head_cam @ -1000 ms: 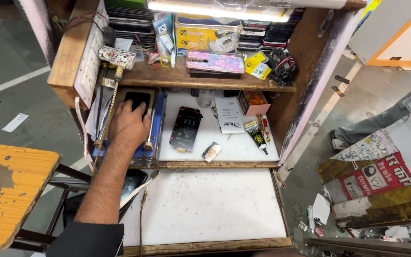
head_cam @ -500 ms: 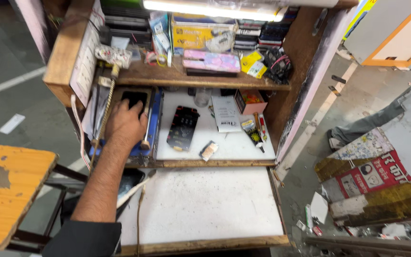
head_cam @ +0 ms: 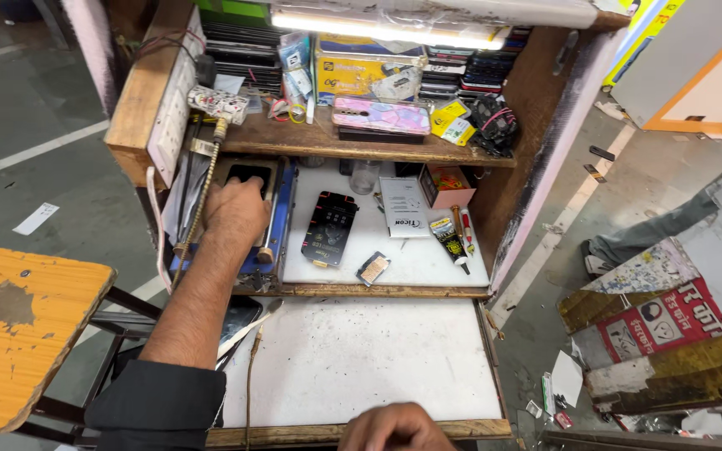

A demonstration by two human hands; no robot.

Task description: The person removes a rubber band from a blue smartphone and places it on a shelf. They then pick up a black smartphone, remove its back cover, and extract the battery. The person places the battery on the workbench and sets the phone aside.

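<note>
My left hand (head_cam: 233, 215) reaches into the wooden cabinet and lies palm-down on a dark phone (head_cam: 248, 174) that sits in a blue-edged machine (head_cam: 275, 225) at the left of the lower shelf; whether it grips the phone I cannot tell. My right hand (head_cam: 394, 428) shows only as knuckles at the bottom edge, curled near the front lip of the white pull-out board (head_cam: 361, 359), with nothing seen in it. A black phone frame (head_cam: 329, 228) lies to the right of my left hand.
A small tan chip (head_cam: 373, 269), a white booklet (head_cam: 404, 207), a glue tube (head_cam: 447, 237) and an orange box (head_cam: 447, 184) lie on the lower shelf. The upper shelf (head_cam: 294, 142) carries a patterned phone case (head_cam: 381, 115) and packets. An orange stool (head_cam: 18, 321) stands left.
The camera has shifted slightly and my right hand's knuckles have come into view at the bottom edge. My left hand stays on the phone in the machine.
</note>
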